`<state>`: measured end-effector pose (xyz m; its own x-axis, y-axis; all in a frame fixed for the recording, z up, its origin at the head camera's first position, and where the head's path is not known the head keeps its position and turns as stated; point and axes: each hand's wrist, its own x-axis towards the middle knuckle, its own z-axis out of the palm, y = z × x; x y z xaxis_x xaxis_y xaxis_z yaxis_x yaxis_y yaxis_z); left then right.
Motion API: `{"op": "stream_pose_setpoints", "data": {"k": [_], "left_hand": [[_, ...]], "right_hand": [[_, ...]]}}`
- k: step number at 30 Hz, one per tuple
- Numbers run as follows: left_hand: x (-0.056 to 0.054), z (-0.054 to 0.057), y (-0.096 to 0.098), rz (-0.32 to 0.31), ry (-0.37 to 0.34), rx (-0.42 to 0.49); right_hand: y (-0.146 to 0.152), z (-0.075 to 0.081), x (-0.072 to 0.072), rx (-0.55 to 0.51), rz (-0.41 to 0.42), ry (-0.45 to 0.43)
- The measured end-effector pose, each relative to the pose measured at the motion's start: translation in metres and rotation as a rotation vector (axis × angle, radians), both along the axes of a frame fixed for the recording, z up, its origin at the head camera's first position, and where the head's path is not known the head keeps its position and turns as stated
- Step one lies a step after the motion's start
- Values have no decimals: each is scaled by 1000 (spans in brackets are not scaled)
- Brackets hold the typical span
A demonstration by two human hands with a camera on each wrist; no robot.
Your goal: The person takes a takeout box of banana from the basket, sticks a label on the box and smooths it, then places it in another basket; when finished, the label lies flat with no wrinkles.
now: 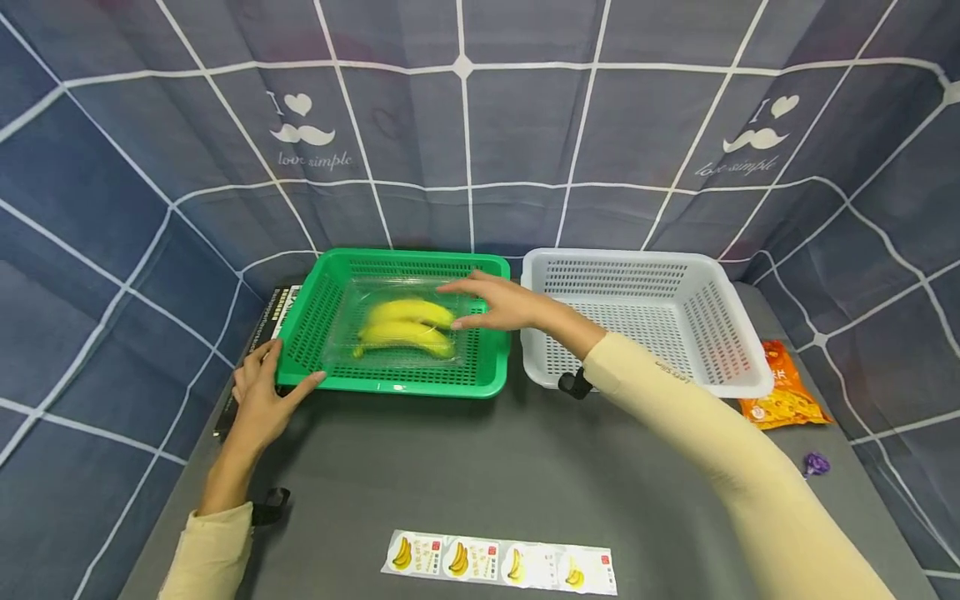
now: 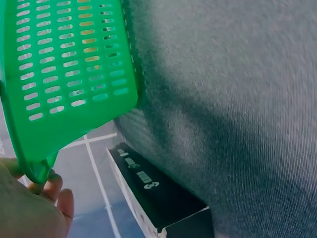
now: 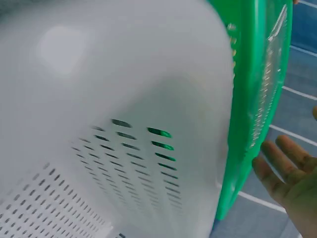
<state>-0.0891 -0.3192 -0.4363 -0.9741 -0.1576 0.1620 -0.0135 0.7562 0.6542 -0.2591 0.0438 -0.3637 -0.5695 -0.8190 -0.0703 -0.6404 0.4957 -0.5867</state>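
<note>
Two yellow bananas (image 1: 406, 324) lie in a clear plastic box (image 1: 341, 333) inside the green basket (image 1: 420, 387). At the basket's front left corner my left hand (image 1: 264, 400) pinches the rim, thumb on one side and fingers on the other; the left wrist view shows this hand (image 2: 29, 203) at the rim too. Over the right part of the basket is my right hand (image 1: 504, 302), its fingers loosely extended and holding nothing. Whether it touches the clear box cannot be told. The right wrist view shows its spread fingers (image 3: 277, 163) beside the green rim.
Right of the green basket stands a white basket (image 1: 637, 312). An orange snack bag (image 1: 787, 392) and a small purple object (image 1: 816, 463) lie farther right. A black box (image 2: 158, 183) stands left of the green basket. A strip of banana labels (image 1: 498, 562) lies near the front.
</note>
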Motion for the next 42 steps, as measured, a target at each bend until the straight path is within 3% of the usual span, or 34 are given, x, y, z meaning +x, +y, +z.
{"op": "stream_pose_setpoints", "data": {"k": [6,12,16,22,27,33,42], "left_hand": [[-1,1,0,0,-36,1],[5,3,-2,13,-71,-10],[7,-1,0,15,-84,-10],[8,-6,3,20,-89,-10],[5,-2,0,37,-68,-21],[4,5,2,37,-70,-18],[4,2,2,55,-85,-26]], "right_hand": [[-15,-6,-18,96,-20,12],[-28,-11,-29,122,1,1],[-30,-21,-37,137,-2,-22],[-28,-39,-49,176,-3,-65],[-30,-40,-57,165,23,-61],[-30,-35,-58,171,38,-49],[-31,-40,-59,180,58,-59]]}}
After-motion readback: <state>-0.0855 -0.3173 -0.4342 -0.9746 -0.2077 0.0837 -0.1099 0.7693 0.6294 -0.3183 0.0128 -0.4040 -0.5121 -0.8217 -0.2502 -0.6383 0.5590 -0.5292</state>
